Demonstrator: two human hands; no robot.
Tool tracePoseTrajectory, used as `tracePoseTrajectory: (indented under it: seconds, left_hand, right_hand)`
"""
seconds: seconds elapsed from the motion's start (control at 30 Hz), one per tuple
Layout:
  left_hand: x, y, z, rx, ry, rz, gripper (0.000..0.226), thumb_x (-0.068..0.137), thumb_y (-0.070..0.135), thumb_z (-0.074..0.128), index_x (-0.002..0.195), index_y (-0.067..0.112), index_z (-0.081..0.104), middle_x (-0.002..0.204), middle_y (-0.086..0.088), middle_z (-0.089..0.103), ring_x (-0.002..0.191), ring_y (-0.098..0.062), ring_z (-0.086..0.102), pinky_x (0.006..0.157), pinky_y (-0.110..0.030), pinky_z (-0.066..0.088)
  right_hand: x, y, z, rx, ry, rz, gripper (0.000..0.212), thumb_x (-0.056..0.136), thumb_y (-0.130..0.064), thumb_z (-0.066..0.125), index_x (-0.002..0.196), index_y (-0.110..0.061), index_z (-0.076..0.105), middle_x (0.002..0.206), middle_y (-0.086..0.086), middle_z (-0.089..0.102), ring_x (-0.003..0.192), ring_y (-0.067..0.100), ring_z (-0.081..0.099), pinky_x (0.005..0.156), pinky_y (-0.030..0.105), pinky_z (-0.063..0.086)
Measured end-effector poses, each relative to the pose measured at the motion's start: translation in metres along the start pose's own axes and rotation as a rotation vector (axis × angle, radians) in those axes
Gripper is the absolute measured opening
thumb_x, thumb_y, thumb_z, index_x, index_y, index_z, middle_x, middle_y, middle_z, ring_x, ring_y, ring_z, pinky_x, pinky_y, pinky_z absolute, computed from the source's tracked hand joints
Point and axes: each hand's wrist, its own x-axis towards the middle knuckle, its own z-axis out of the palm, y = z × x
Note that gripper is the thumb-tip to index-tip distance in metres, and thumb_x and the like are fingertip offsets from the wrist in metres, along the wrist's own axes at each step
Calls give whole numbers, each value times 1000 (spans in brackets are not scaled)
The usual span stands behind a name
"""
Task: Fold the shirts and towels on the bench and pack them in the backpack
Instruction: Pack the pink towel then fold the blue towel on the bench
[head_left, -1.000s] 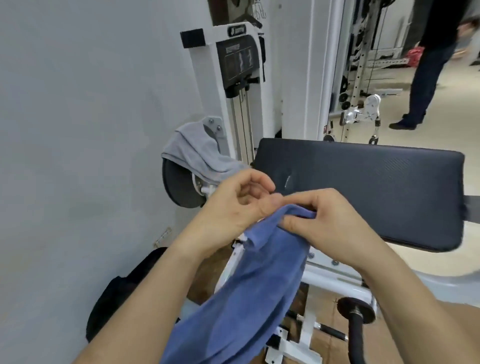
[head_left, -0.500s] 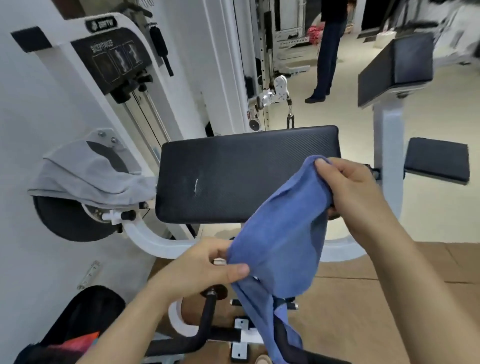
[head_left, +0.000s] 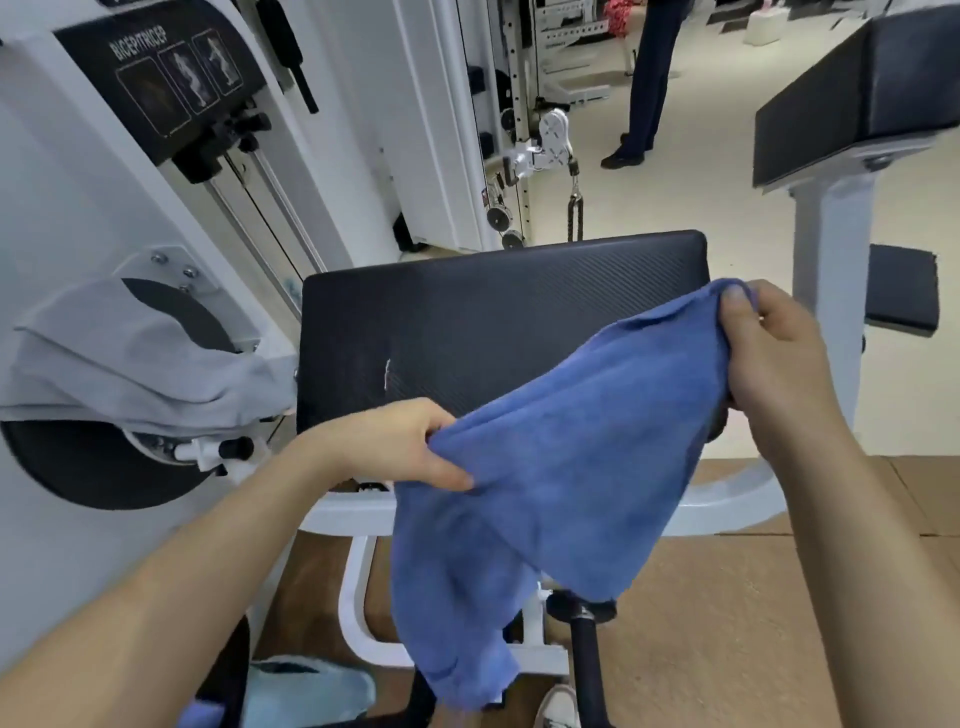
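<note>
A blue towel (head_left: 561, 467) hangs in the air in front of the black padded bench (head_left: 467, 322). My left hand (head_left: 400, 447) pinches its left edge low over the bench's near side. My right hand (head_left: 774, 353) grips its upper right corner higher up, past the bench's right end. The towel sags between them and a long tail drops toward the floor. A grey garment (head_left: 130, 369) is draped over the machine's round black pulley on the left. At the bottom left, light blue cloth (head_left: 306, 691) lies in a dark opening, perhaps the backpack.
A white weight machine (head_left: 171, 156) stands at the left, close to the bench. Its white frame and a black handle (head_left: 587, 654) lie below the towel. Another padded stand (head_left: 857, 114) is at the right. A person's legs (head_left: 649, 83) are far back on the pale floor.
My hands have moved apart, the right one rising to the right and the left one staying low, so the towel is spread wider. The view has shifted toward the bench.
</note>
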Motion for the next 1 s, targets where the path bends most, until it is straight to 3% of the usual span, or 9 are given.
tracePoseTrajectory:
  seconds: [0.07, 0.13, 0.23, 0.37, 0.5, 0.67, 0.8, 0.9, 1.0]
  left_hand:
    - [9, -38, 12, 141, -153, -77, 36, 75, 36, 74, 60, 10, 54, 58, -1, 43, 56, -11, 40, 58, -30, 35]
    - [7, -63, 14, 9, -149, -38, 45, 72, 44, 73, 66, 2, 56, 65, -14, 42, 60, -17, 39, 61, -33, 33]
    - [4, -72, -14, -454, 139, 119, 60, 61, 53, 80, 74, -2, 60, 62, -3, 51, 59, -10, 48, 56, -20, 39]
    - [11, -61, -64, -800, 342, 352, 25, 71, 39, 76, 70, 18, 62, 62, 7, 59, 54, -2, 53, 49, -13, 41]
    - [41, -60, -101, -556, 419, 292, 15, 80, 36, 69, 74, 22, 70, 68, 9, 64, 64, -2, 56, 59, -13, 43]
    - [109, -63, -149, -356, 836, 145, 11, 87, 24, 71, 76, 27, 71, 72, 6, 63, 64, 2, 53, 62, -13, 40]
    - [169, -80, -161, 304, 794, -200, 17, 86, 21, 59, 99, 24, 71, 103, -7, 66, 99, -27, 58, 77, -31, 45]
    - [201, -75, -127, 515, 770, -33, 29, 85, 9, 54, 109, 17, 70, 113, -10, 60, 107, -34, 50, 84, -42, 44]
    - [228, -40, -81, 430, 634, 282, 23, 89, 12, 53, 103, 18, 70, 104, 0, 59, 100, -25, 55, 77, -35, 45]
  right_hand:
    - [12, 10, 5, -81, 48, -22, 31, 98, -33, 42, 72, -17, 47, 67, 0, 40, 62, 16, 35, 58, 28, 28]
    - [22, 23, 6, -154, 85, -9, 32, 100, -29, 42, 80, -5, 49, 71, 5, 40, 64, 16, 35, 57, 29, 27]
    - [28, 42, 4, -243, 114, 60, 33, 101, -26, 41, 85, 2, 48, 70, 5, 40, 63, 18, 34, 56, 30, 26]
    - [26, 51, -7, -386, 105, 171, 25, 101, -24, 41, 88, -8, 55, 70, 0, 49, 63, 15, 43, 56, 32, 31]
    - [35, 48, -23, -489, 90, 277, 32, 99, -29, 47, 90, -1, 60, 79, 10, 54, 74, 26, 46, 66, 32, 32]
    - [57, 29, -5, -483, 103, 162, 36, 97, -28, 51, 79, 2, 56, 70, 8, 47, 67, 22, 38, 60, 32, 26]
    - [87, 42, 39, -149, 106, 281, 24, 98, -25, 48, 84, -14, 65, 71, 3, 54, 64, 19, 46, 52, 23, 36]
    - [109, 66, 65, 14, 120, 413, 19, 98, -22, 48, 94, -17, 66, 82, 6, 63, 66, 14, 56, 47, 22, 50]
    - [116, 99, 77, -37, 72, 443, 11, 95, -21, 55, 87, -23, 62, 93, 7, 65, 75, 17, 58, 67, 43, 59]
